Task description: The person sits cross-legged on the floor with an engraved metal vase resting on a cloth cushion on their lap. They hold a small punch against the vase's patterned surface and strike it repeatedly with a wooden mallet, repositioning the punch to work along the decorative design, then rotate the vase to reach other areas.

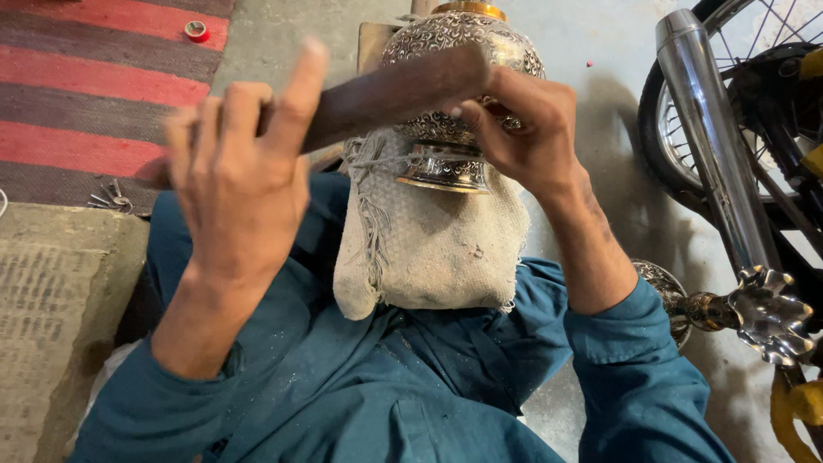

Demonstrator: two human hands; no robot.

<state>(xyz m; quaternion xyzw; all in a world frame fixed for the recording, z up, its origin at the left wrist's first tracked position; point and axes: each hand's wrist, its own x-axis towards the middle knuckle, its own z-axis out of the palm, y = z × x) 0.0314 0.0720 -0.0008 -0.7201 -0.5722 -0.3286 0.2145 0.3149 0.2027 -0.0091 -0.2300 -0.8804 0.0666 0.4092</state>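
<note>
- Head view, hands: left hand (240,184) wraps the near end of a long dark wooden tool (386,94), three fingers curled round it, forefinger lifted straight; right hand (523,129) pinches the tool's far end, fingers closed on it, against the vessel.
- Engraved metal vessel (454,86), silver with a brass collar on top, stands tilted on a dusty white cloth (429,240) draped over the person's lap, touching the tool across its belly.
- Risk, judged: the vessel rests on its narrow foot on soft cloth, no hand clasping it; a hard push from the tool could roll it off onto the concrete floor (283,34) and dent the engraving.
- Risk, judged: the raised forefinger loosens the left grip; the tool could skid across the pattern and scratch it, or nip the right thumb.
- Surroundings: motorcycle exhaust pipe (711,137) near the right elbow, a second ornate brass piece (711,310) just beside that sleeve; a wide swing could knock it.
- Striped red mat (94,86) lies well apart, left.
</note>
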